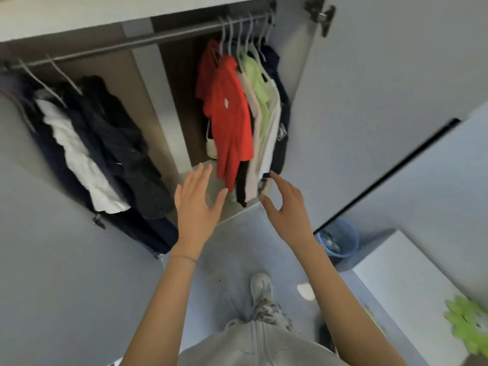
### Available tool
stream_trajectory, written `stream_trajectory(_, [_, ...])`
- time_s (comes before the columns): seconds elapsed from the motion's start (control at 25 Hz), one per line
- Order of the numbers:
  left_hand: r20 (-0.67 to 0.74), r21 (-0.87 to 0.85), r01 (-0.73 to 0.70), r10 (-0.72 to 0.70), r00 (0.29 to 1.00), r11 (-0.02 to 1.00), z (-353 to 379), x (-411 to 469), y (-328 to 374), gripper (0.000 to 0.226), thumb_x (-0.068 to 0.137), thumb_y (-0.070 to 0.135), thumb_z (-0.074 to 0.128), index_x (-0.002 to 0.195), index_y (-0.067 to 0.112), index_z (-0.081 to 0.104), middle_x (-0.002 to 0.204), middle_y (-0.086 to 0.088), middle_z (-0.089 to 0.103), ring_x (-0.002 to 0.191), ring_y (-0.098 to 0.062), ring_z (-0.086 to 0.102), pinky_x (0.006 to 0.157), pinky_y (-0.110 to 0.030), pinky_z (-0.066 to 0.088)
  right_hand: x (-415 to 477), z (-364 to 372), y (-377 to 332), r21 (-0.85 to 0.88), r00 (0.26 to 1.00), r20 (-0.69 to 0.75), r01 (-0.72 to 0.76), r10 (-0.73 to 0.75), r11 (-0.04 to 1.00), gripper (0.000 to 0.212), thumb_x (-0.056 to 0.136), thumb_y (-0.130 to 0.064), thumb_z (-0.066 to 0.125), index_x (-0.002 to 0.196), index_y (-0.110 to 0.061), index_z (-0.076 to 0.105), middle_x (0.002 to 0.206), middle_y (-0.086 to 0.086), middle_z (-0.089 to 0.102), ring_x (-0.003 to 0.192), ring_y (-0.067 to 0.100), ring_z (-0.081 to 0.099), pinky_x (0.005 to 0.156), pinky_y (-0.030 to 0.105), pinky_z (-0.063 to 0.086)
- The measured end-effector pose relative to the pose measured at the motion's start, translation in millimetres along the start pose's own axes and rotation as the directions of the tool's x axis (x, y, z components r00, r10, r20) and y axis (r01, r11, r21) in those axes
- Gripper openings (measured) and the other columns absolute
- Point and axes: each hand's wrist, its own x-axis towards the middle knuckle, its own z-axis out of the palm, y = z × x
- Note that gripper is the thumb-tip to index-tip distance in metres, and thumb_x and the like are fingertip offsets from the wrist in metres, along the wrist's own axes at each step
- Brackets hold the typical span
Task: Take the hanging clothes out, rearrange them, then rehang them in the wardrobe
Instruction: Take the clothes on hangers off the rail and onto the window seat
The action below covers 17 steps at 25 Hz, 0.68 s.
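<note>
A: Hands?
B: Left hand and right hand both spread, empty, near the hem of the red shirt hanging on the rail.
A: Risk?
B: Tugging hems: the packed hangers could snag and the shirt slip off.

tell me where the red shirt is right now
In the head view the red shirt hangs near the right end of the rail, leftmost of that bunch, beside a pale pink garment and just above the left hand.
</note>
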Motion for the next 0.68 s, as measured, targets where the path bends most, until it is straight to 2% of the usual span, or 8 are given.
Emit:
stream_trajectory(0.16, [-0.086, 0.03, 0.101, -0.098, 0.991, 0.994, 0.9, 45.7, -19.7, 0.058, 0.096, 0.044, 0.055, 0.148, 0.024, 0.038, 0.157, 0.002, 0.032, 0.147, -0.015, 0.022, 0.12, -0.049, 0.012, 78.2, 22.9, -1.7, 0.039, 0.993, 0.094, 0.068, -0.071, 0.997, 0.056, 0.095, -0.029, 0.057, 0.147, -0.023, 0.037, 0.143, -0.002, 0.046, 0.131, 0.017, 0.037, 0.108, 0.033, 0.033])
stream_trajectory(0.44, [-0.212, -0.006, 0.276, -0.271, 0.939, 0.961, 15.1, 130.1, -34.5, 0.059, 0.096, 0.045, 0.053, 0.149, 0.025, 0.036, 0.159, 0.004, 0.028, 0.148, -0.015, 0.018, 0.121, -0.048, 0.009, 214.5, 48.2, 3.8, 0.043, 0.959, 0.213, 0.181, -0.186, 0.983, 0.056, 0.094, -0.023, 0.058, 0.146, -0.018, 0.039, 0.147, 0.001, 0.042, 0.136, 0.021, 0.035, 0.113, 0.037, 0.031])
stream_trajectory(0.6, [-0.254, 0.003, 0.328, -0.317, 0.914, 0.945, 19.7, 162.8, -38.4, 0.061, 0.096, 0.046, 0.052, 0.15, 0.022, 0.036, 0.159, 0.003, 0.028, 0.148, -0.016, 0.019, 0.121, -0.047, 0.01, 275.2, 59.4, 0.8, 0.003, 0.953, 0.215, 0.218, -0.214, 0.976, 0.059, 0.093, -0.022, 0.058, 0.148, -0.02, 0.035, 0.157, 0.003, 0.025, 0.144, 0.021, 0.019, 0.116, 0.031, 0.018])
stream_trajectory(0.68, [-0.26, 0.011, 0.327, -0.313, 0.914, 0.945, 19.4, 174.7, -39.6, 0.061, 0.096, 0.046, 0.052, 0.15, 0.022, 0.035, 0.158, 0.002, 0.029, 0.148, -0.016, 0.02, 0.121, -0.046, 0.009, 301.8, 64.7, -1.6, -0.038, 0.96, 0.208, 0.2, -0.188, 0.979, 0.063, 0.092, -0.022, 0.059, 0.148, -0.019, 0.032, 0.158, 0.007, 0.02, 0.146, 0.024, 0.016, 0.119, 0.039, 0.018])
